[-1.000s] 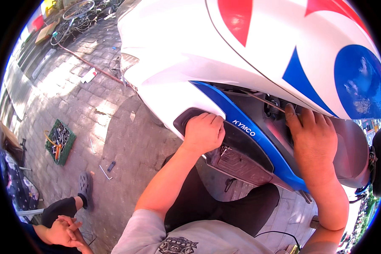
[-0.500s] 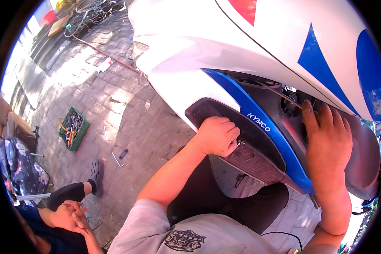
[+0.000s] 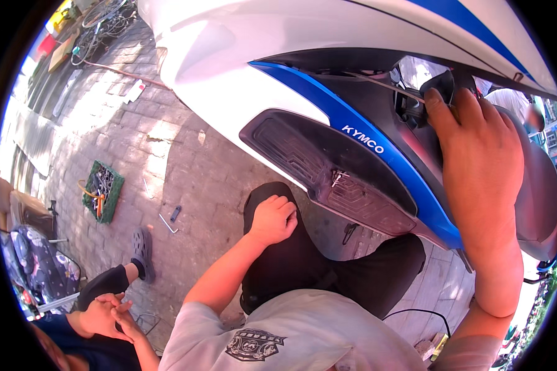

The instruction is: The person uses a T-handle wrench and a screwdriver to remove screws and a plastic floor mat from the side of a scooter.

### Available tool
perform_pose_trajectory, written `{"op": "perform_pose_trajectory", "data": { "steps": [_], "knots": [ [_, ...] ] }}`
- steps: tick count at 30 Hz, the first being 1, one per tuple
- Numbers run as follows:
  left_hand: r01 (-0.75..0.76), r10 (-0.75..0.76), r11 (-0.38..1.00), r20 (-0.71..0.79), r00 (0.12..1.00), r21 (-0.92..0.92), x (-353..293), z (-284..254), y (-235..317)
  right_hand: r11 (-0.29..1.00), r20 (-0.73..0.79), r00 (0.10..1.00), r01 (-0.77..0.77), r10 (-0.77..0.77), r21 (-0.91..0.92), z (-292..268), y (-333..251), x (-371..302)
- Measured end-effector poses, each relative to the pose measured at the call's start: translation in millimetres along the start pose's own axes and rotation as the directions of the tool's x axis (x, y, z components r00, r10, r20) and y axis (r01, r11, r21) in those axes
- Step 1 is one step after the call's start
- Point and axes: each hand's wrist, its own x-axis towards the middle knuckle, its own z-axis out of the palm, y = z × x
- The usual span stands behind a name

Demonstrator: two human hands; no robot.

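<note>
A white scooter (image 3: 229,55) with a blue trim strip (image 3: 365,148) and a black ribbed footboard (image 3: 328,173) fills the upper right. My right hand (image 3: 476,148) reaches up into the gap under the white body panel, fingertips at a dark part beside a thin cable (image 3: 384,83); what it grips is hidden. My left hand (image 3: 272,219) is a closed fist resting on my black-trousered knee, below the footboard and apart from it. A small metal clip (image 3: 337,178) sits on the footboard's edge.
A green crate of tools (image 3: 102,191) stands on the brick paving at left, with an L-shaped key (image 3: 166,224) and a small dark tool (image 3: 175,214) nearby. Another person crouches at lower left, hands clasped (image 3: 108,315). Bicycles and clutter lie at the top left.
My left hand has come off the footboard's edge and dropped to my knee. My right hand stays in the gap. The view has tilted lower under the scooter.
</note>
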Motion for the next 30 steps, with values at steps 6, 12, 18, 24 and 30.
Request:
{"op": "perform_pose_trajectory", "data": {
  "steps": [6,12,18,24,30],
  "knots": [
    [0.071,-0.073,0.997,0.049,0.996,0.043,-7,9,5,1.000,0.005,1.000,0.012,-0.012,-0.013,5,6,-3],
    [0.101,-0.105,0.993,0.060,0.993,0.057,-6,9,5,0.991,-0.014,0.995,0.100,-0.101,-0.090,10,14,0],
    [0.123,-0.127,0.990,0.055,0.990,0.074,-8,12,11,0.992,-0.018,0.995,0.097,-0.099,-0.076,16,19,-7],
    [0.124,-0.128,0.989,0.056,0.990,0.079,-9,12,11,0.991,-0.010,0.994,0.112,-0.113,-0.074,19,21,-11],
    [0.109,-0.115,0.990,0.073,0.991,0.088,-6,15,9,0.992,0.026,0.994,0.106,-0.104,-0.073,22,27,-20]
  ]
}}
